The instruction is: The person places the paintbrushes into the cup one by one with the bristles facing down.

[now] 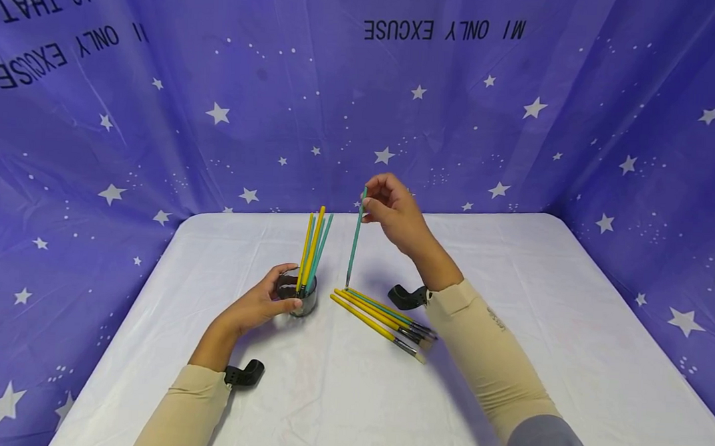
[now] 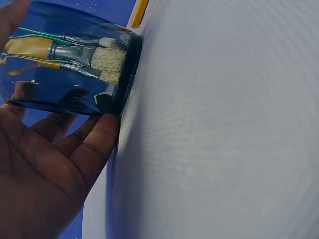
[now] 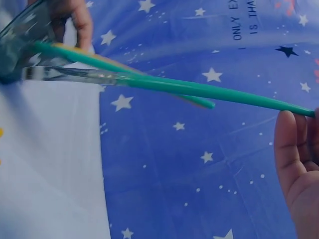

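My left hand (image 1: 250,311) grips a clear glass jar (image 1: 309,305) standing on the table, thumb on the near side and fingers on the far side. Several yellow and green paintbrushes (image 1: 311,251) lean in it, handles up; their pale bristles (image 2: 107,62) show through the glass in the left wrist view. Up and to the right of the jar, my right hand (image 1: 398,215) pinches a green paintbrush (image 1: 354,246) near the handle's end. That brush hangs bristles down, its metal ferrule (image 3: 94,76) seen in the right wrist view.
Right of the jar, several yellow and green paintbrushes (image 1: 374,315) lie fanned on the white tablecloth (image 1: 326,401), bristles toward the right. A purple star-printed curtain (image 1: 315,101) rises behind the table and along its sides. Black wrist mounts (image 1: 245,374) sit on both forearms.
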`<state>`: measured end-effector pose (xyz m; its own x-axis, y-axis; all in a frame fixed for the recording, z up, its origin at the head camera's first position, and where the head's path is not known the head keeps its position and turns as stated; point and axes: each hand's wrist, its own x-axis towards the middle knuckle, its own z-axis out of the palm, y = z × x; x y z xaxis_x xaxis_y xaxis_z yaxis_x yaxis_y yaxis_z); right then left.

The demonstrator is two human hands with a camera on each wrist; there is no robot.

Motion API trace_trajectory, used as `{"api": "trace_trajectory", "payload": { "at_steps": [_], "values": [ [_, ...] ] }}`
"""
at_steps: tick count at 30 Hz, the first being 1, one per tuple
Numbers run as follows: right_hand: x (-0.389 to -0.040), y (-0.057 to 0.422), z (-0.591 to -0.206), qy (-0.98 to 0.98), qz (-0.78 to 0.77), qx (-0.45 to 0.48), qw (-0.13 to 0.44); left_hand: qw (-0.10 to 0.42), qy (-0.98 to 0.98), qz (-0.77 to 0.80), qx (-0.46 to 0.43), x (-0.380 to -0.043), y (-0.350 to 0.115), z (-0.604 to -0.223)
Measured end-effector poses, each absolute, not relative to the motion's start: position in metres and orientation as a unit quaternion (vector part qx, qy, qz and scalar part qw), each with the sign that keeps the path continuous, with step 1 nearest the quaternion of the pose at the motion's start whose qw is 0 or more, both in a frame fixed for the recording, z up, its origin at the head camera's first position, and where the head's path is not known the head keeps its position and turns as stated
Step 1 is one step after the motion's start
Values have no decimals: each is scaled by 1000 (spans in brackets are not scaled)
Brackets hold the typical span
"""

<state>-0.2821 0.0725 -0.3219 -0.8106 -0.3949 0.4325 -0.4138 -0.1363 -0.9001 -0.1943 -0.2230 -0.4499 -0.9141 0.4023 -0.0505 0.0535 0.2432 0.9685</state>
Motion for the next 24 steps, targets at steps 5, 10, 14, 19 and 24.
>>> {"api": "trace_trajectory", "payload": {
  "at_steps": [5, 10, 14, 19, 24],
  "values": [
    [-280, 63, -319, -604, 746, 277, 32, 146, 776, 597, 141, -195, -223, -450],
    [-280, 47, -326, -581, 782, 224, 34, 145, 769, 605, 145, -195, -223, -450],
    [-278, 34, -339, -591, 778, 211, 25, 146, 767, 608, 145, -195, -222, -450],
    [-275, 23, -359, -619, 757, 210, 10, 148, 772, 602, 143, -195, -222, -450],
    [-271, 17, -372, -635, 743, 211, 0, 145, 769, 605, 144, -195, -221, -450]
  ]
}}
